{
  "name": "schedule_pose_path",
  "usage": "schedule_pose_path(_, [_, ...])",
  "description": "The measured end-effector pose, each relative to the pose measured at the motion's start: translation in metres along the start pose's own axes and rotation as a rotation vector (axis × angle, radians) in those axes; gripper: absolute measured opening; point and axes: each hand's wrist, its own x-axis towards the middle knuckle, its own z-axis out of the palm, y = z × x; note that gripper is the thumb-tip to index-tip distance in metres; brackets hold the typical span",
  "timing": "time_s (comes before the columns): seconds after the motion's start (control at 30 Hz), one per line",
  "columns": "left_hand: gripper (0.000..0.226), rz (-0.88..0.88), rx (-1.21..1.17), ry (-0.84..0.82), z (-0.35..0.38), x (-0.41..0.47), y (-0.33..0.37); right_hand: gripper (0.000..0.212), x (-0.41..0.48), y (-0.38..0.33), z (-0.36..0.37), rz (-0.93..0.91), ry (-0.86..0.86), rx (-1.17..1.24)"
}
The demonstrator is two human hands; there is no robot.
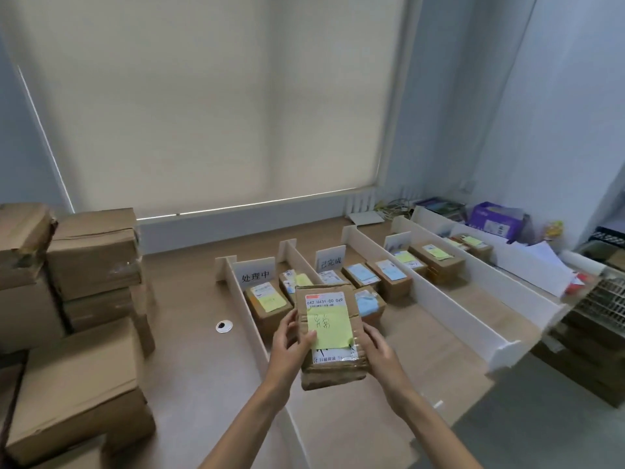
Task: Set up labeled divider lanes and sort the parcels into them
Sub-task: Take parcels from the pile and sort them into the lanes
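I hold a brown cardboard parcel (329, 363) with a shipping label and a yellow sticky note above the desk, near the front of the lanes. My left hand (291, 340) grips its left edge with the thumb on the note. My right hand (380, 350) supports its right side. White divider boards (436, 299) form lanes across the wooden desk (203, 350). The left lane has a label card (255, 275) and parcels (267, 301) behind it. The lane with the second label card (330, 262) holds several parcels (389, 272). Further right lie more parcels with yellow notes (436, 255).
Large cardboard boxes (84, 299) are stacked at the left of the desk. A round cable grommet (224, 326) sits in the desk. Clutter, a purple box (495, 220) and papers fill the far right. A window blind (209, 113) hangs behind.
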Motion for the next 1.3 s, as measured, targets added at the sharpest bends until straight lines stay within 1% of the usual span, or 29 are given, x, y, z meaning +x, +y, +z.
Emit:
schedule_pose_path(0.07, [0.06,0.004,0.076,-0.001,0.047,0.007,-0.006,0.037,-0.001,0.003,-0.047,0.005,-0.014,-0.012])
schedule_pose_path(0.1, [0.062,0.022,0.108,-0.026,0.073,0.011,-0.008,0.039,-0.003,0.003,-0.073,-0.006,-0.023,-0.013])
schedule_pose_path(0.17, [0.06,0.063,0.174,-0.118,0.119,0.016,-0.014,0.036,-0.008,0.002,-0.119,-0.029,-0.01,-0.01])
schedule_pose_path(0.23, [0.061,0.14,0.251,-0.183,0.169,0.016,-0.017,0.034,-0.014,0.003,-0.167,-0.035,0.053,0.002])
schedule_pose_path(0.3, [0.077,0.245,0.347,-0.234,0.216,0.01,-0.019,0.036,-0.018,0.008,-0.211,-0.034,0.12,0.009])
schedule_pose_path(0.37, [0.098,0.359,0.501,-0.328,0.256,0.002,-0.026,0.039,-0.02,0.014,-0.251,-0.033,0.17,-0.014])
schedule_pose_path(0.4, [0.104,0.411,0.584,-0.386,0.272,-0.001,-0.031,0.041,-0.02,0.016,-0.268,-0.032,0.186,-0.021])
schedule_pose_path(0.43, [0.106,0.46,0.638,-0.443,0.286,-0.001,-0.037,0.041,-0.02,0.018,-0.283,-0.035,0.199,-0.024])
schedule_pose_path(0.5, [0.101,0.539,0.697,-0.513,0.312,0.005,-0.044,0.043,-0.018,0.02,-0.31,-0.044,0.223,-0.021])
schedule_pose_path(0.57, [0.096,0.602,0.747,-0.519,0.336,0.013,-0.048,0.048,-0.013,0.022,-0.334,-0.043,0.244,-0.035])
schedule_pose_path(0.63, [0.094,0.601,0.706,-0.525,0.36,0.025,-0.05,0.054,-0.005,0.021,-0.356,-0.067,0.255,-0.112])
schedule_pose_path(0.7, [0.094,0.596,0.623,-0.509,0.383,0.041,-0.055,0.06,0.008,0.02,-0.378,-0.126,0.26,-0.256])
schedule_pose_path(0.77, [0.089,0.591,0.592,-0.475,0.408,0.057,-0.06,0.065,0.026,0.018,-0.398,-0.203,0.258,-0.437])
schedule_pose_path(0.83, [0.085,0.582,0.563,-0.445,0.432,0.081,-0.069,0.07,0.051,0.021,-0.422,-0.277,0.231,-0.533])
schedule_pose_path(0.9, [0.089,0.578,0.566,-0.417,0.456,0.11,-0.083,0.08,0.08,0.026,-0.448,-0.335,0.164,-0.666])
schedule_pose_path(0.97, [0.096,0.628,0.617,-0.372,0.481,0.143,-0.099,0.086,0.112,0.034,-0.478,-0.372,0.134,-0.806])
schedule_pose_path(1.0, [0.096,0.623,0.63,-0.357,0.495,0.158,-0.104,0.086,0.128,0.037,-0.494,-0.362,0.133,-0.851])
schedule_pose_path(1.07, [0.092,0.56,0.664,-0.332,0.522,0.186,-0.112,0.083,0.161,0.04,-0.525,-0.32,0.113,-0.945])
schedule_pose_path(1.17, [0.096,0.544,0.742,-0.307,0.553,0.228,-0.13,0.077,0.21,0.043,-0.567,-0.284,0.042,-1.091])
schedule_pose_path(1.3, [0.097,0.46,0.791,-0.305,0.576,0.279,-0.145,0.072,0.269,0.049,-0.6,-0.3,-0.037,-1.172])
